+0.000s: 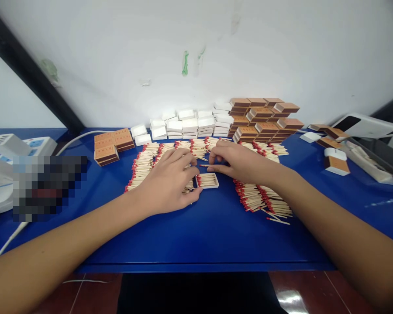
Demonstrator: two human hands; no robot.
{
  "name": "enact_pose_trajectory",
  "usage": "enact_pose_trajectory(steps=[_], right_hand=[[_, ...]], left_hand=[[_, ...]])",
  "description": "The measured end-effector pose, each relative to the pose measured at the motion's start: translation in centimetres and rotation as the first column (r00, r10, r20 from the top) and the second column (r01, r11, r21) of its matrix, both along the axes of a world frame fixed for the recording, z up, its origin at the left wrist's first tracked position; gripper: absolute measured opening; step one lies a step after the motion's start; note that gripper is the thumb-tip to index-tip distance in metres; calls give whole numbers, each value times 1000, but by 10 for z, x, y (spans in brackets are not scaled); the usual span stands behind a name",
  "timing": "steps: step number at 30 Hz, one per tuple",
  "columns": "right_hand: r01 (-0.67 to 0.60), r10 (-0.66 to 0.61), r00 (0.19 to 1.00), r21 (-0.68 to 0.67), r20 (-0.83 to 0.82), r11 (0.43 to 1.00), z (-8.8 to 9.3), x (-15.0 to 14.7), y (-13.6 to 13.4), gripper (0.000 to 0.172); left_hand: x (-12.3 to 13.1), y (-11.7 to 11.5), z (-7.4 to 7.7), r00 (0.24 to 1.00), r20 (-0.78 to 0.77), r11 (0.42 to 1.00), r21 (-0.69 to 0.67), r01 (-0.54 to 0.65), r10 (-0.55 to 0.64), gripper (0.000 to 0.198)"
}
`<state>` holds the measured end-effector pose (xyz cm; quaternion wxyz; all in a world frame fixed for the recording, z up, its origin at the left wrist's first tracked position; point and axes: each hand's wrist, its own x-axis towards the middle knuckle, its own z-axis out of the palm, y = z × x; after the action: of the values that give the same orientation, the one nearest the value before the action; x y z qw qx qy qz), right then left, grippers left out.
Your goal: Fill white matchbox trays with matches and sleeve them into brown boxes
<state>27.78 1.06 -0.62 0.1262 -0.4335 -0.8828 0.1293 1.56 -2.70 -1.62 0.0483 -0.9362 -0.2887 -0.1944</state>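
Note:
A small white matchbox tray [211, 186] with a layer of red-tipped matches [207, 179] lies flat on the blue table. My left hand [172, 181] grips the tray's left end between thumb and fingers, with loose matches partly hidden under the palm. Just above the tray, my right hand [231, 161] pinches a match [204, 165] between thumb and fingertips, its red head pointing left. Rows of loose matches [143, 168] curve around both hands. Another heap of matches [265, 198] spreads below my right wrist, a few of them lying askew.
White trays [190, 125] are stacked along the wall, beside a pile of orange-brown matchbox sleeves [262, 115]. A few orange matchboxes [113, 144] sit at left, near a power strip [41, 146] and cables. At right are more sleeves [336, 165] and a white device [363, 125].

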Motion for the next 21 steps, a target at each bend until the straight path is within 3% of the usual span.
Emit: enact_pose_trajectory(steps=[16,21], right_hand=[[10,-10,1000,4,19,1000,2,3,-2,24],[26,-22,998,-56,67,998,4,8,-1,21]], left_hand=[[0,0,1,1000,-2,1000,5,1,-1,26],[0,0,1,1000,2,1000,8,-6,6,26]])
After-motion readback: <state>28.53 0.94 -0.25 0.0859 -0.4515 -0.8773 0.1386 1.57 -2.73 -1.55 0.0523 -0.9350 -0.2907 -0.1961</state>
